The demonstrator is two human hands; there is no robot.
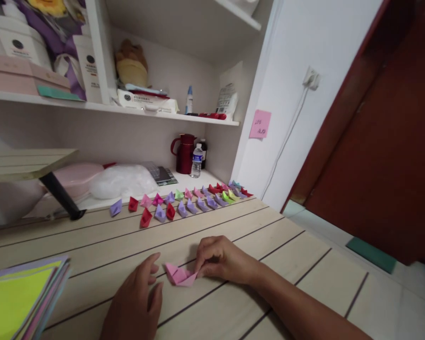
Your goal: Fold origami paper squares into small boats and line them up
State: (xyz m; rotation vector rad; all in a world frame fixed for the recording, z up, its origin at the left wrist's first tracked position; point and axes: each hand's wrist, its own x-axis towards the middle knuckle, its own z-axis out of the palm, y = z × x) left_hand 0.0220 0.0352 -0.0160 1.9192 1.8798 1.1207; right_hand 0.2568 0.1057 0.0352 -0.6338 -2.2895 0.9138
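A pink folded paper boat point(181, 276) is on the wooden tabletop point(194, 316) in front of me. My right hand point(219, 260) pinches its right tip between thumb and fingers. To the left of the boat, my left hand point(139, 295) is open and apart from it, with thumb and fingers spread and nothing between them. Farther back, several small paper boats in purple, red, pink, green and yellow stand in two rows, among them a red boat point(146, 218) at the front left and a purple boat point(115, 208) at the far left.
A stack of coloured paper point(21, 297) lies at the left, yellow on top. Behind the boats are a plastic bag point(123, 182), a dark red jug point(185, 155) and a water bottle point(197, 161). A raised wooden stand point(24, 163) juts in from the left.
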